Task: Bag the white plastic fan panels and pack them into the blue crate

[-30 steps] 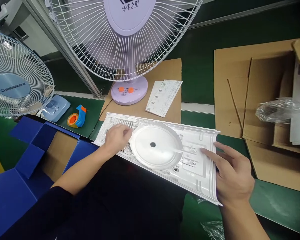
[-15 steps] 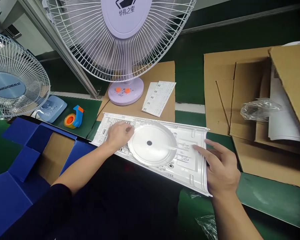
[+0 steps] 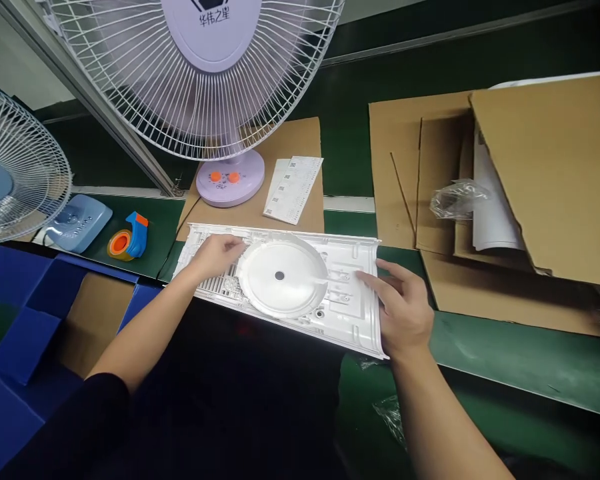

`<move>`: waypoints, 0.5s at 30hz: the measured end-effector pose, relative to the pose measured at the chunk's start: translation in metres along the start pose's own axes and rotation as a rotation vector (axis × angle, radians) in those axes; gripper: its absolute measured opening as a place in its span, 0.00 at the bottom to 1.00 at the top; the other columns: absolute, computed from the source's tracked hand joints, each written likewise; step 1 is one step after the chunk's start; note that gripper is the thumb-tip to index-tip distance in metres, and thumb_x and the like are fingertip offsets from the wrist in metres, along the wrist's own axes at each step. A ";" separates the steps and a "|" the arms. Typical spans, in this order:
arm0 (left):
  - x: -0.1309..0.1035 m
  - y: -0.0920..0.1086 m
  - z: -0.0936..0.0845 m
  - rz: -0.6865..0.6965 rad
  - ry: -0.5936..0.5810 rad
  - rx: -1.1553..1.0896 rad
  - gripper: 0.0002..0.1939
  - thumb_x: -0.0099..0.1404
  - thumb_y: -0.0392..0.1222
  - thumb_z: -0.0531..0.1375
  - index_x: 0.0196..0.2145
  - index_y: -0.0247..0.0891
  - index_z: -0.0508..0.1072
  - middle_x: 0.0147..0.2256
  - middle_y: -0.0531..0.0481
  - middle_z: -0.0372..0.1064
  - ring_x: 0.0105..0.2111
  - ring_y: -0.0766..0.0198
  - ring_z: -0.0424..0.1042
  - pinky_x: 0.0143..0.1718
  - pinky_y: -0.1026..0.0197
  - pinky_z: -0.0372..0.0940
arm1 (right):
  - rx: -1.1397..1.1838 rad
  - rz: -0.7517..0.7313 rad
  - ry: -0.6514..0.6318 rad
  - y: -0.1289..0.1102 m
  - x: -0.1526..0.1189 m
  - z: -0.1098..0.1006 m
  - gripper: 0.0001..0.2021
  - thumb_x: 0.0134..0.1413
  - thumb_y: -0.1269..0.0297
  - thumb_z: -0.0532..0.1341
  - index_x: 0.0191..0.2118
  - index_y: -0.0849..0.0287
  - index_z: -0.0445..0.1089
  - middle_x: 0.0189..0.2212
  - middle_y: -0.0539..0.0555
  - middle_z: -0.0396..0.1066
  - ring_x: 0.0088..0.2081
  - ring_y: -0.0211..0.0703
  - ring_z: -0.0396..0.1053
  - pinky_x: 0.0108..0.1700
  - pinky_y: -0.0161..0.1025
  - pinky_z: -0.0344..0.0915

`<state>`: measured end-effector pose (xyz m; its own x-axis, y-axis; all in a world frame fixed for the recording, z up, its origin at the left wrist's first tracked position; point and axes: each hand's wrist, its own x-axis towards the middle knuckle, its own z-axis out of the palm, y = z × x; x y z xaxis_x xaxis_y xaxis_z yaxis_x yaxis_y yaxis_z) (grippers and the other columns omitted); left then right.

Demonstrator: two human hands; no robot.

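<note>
Head view: the left hand (image 3: 216,256), its fingers drawn close together, is at the left rim of a round white plastic disc (image 3: 285,290) with a small dark hole at its centre; whether anything is pinched between the fingertips cannot be told. The disc sits in a long rectangular white plastic panel (image 3: 364,313) with moulded ribs and slots, the ribbed part lying beneath the left hand. The right hand (image 3: 407,310) holds the panel's right end, one digit laid over its face. The panel slants at the near edge of a green work surface (image 3: 520,357), between the two hands.

Just beyond the panel, a flat brown cardboard sheet (image 3: 309,212) bears white printed paper sheets (image 3: 295,190) and a light-purple fan (image 3: 210,37) with a white wire grille and two orange knobs. Left of these are a blue-and-orange tape dispenser (image 3: 139,239) and a pale blue fan (image 3: 80,223); nearer the person is an open blue cardboard box (image 3: 23,343). To the right, an open brown cardboard box (image 3: 560,173) contains a crumpled clear plastic bag (image 3: 457,199).
</note>
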<state>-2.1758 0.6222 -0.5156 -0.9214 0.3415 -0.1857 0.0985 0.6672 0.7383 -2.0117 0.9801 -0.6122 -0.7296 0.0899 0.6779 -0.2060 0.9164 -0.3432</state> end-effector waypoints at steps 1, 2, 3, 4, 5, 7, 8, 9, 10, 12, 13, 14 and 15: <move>0.000 -0.001 -0.001 0.015 -0.017 -0.002 0.17 0.73 0.54 0.65 0.47 0.39 0.86 0.45 0.46 0.83 0.44 0.55 0.80 0.45 0.57 0.71 | 0.009 0.005 -0.004 0.000 0.000 0.000 0.12 0.74 0.60 0.62 0.50 0.58 0.82 0.59 0.64 0.73 0.42 0.47 0.81 0.34 0.39 0.75; 0.001 -0.002 -0.002 0.032 -0.032 -0.003 0.17 0.73 0.54 0.64 0.47 0.39 0.85 0.45 0.47 0.83 0.44 0.55 0.80 0.45 0.57 0.71 | 0.017 0.013 -0.005 -0.001 0.000 -0.001 0.11 0.74 0.61 0.62 0.50 0.57 0.82 0.60 0.64 0.73 0.42 0.48 0.81 0.35 0.39 0.75; 0.001 -0.002 -0.003 0.049 -0.044 -0.002 0.17 0.73 0.54 0.64 0.46 0.39 0.85 0.45 0.47 0.83 0.44 0.55 0.80 0.45 0.57 0.71 | 0.025 0.023 -0.005 -0.001 0.000 -0.001 0.11 0.74 0.61 0.62 0.50 0.57 0.82 0.60 0.63 0.74 0.42 0.48 0.81 0.36 0.40 0.76; 0.001 -0.002 -0.004 0.066 -0.056 0.002 0.17 0.73 0.54 0.64 0.46 0.39 0.85 0.45 0.47 0.83 0.44 0.55 0.79 0.45 0.57 0.70 | 0.030 0.033 -0.005 -0.001 -0.001 -0.001 0.11 0.74 0.61 0.63 0.50 0.57 0.82 0.60 0.63 0.74 0.43 0.48 0.81 0.36 0.40 0.76; 0.001 -0.002 -0.004 0.079 -0.066 0.011 0.17 0.74 0.54 0.64 0.46 0.40 0.85 0.45 0.47 0.83 0.43 0.55 0.79 0.45 0.57 0.70 | 0.035 0.042 -0.007 -0.001 -0.001 -0.001 0.11 0.74 0.61 0.62 0.50 0.56 0.82 0.59 0.63 0.74 0.43 0.48 0.81 0.35 0.40 0.75; 0.002 -0.001 -0.006 0.086 -0.083 0.044 0.16 0.75 0.54 0.63 0.47 0.40 0.85 0.46 0.47 0.83 0.43 0.55 0.79 0.44 0.56 0.70 | 0.043 0.065 -0.016 -0.002 -0.002 0.000 0.11 0.74 0.61 0.62 0.49 0.55 0.83 0.60 0.63 0.74 0.43 0.49 0.80 0.34 0.41 0.75; 0.002 0.000 -0.006 0.081 -0.088 0.067 0.16 0.75 0.54 0.63 0.47 0.41 0.84 0.46 0.48 0.83 0.43 0.55 0.79 0.44 0.56 0.70 | 0.047 0.075 -0.021 -0.002 -0.002 0.000 0.11 0.73 0.61 0.63 0.49 0.55 0.83 0.60 0.63 0.74 0.43 0.50 0.80 0.34 0.41 0.75; 0.003 0.001 -0.007 0.077 -0.091 0.091 0.16 0.75 0.54 0.62 0.48 0.42 0.84 0.45 0.48 0.82 0.43 0.55 0.79 0.44 0.56 0.69 | 0.048 0.083 -0.026 -0.002 -0.002 0.000 0.11 0.73 0.61 0.63 0.49 0.55 0.83 0.60 0.63 0.74 0.43 0.50 0.80 0.34 0.41 0.75; 0.003 0.002 -0.007 0.080 -0.095 0.116 0.16 0.76 0.54 0.62 0.48 0.42 0.84 0.45 0.48 0.82 0.43 0.55 0.78 0.44 0.56 0.69 | 0.046 0.088 -0.030 -0.002 -0.002 0.000 0.11 0.73 0.61 0.63 0.50 0.54 0.83 0.60 0.63 0.73 0.43 0.50 0.80 0.34 0.41 0.75; 0.003 0.003 -0.008 0.114 -0.091 0.176 0.15 0.77 0.53 0.61 0.47 0.42 0.82 0.46 0.48 0.82 0.43 0.55 0.78 0.44 0.55 0.69 | 0.028 0.087 -0.034 -0.001 -0.002 0.000 0.11 0.73 0.61 0.62 0.50 0.54 0.83 0.60 0.62 0.73 0.43 0.48 0.80 0.34 0.40 0.74; 0.003 0.004 -0.007 0.143 -0.084 0.214 0.14 0.78 0.51 0.60 0.47 0.41 0.81 0.46 0.48 0.81 0.44 0.54 0.78 0.46 0.54 0.69 | 0.015 0.077 -0.033 -0.001 -0.002 0.000 0.11 0.73 0.61 0.62 0.50 0.54 0.83 0.60 0.62 0.73 0.43 0.48 0.80 0.33 0.39 0.73; 0.003 0.003 -0.006 0.179 -0.076 0.255 0.13 0.78 0.50 0.59 0.46 0.41 0.80 0.46 0.47 0.81 0.45 0.53 0.77 0.47 0.54 0.69 | 0.004 0.065 -0.030 -0.001 -0.002 0.000 0.11 0.73 0.61 0.62 0.50 0.54 0.82 0.60 0.62 0.74 0.43 0.47 0.80 0.33 0.38 0.73; 0.003 0.003 -0.005 0.219 -0.065 0.297 0.12 0.79 0.48 0.58 0.46 0.41 0.80 0.47 0.47 0.80 0.46 0.53 0.77 0.49 0.53 0.69 | -0.001 0.056 -0.028 0.000 -0.002 0.000 0.11 0.73 0.62 0.62 0.50 0.55 0.82 0.60 0.62 0.74 0.42 0.46 0.80 0.34 0.38 0.73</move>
<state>-2.1806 0.6218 -0.5107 -0.8415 0.5325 -0.0915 0.4045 0.7331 0.5468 -2.0100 0.9795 -0.6138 -0.7578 0.1298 0.6394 -0.1641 0.9106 -0.3794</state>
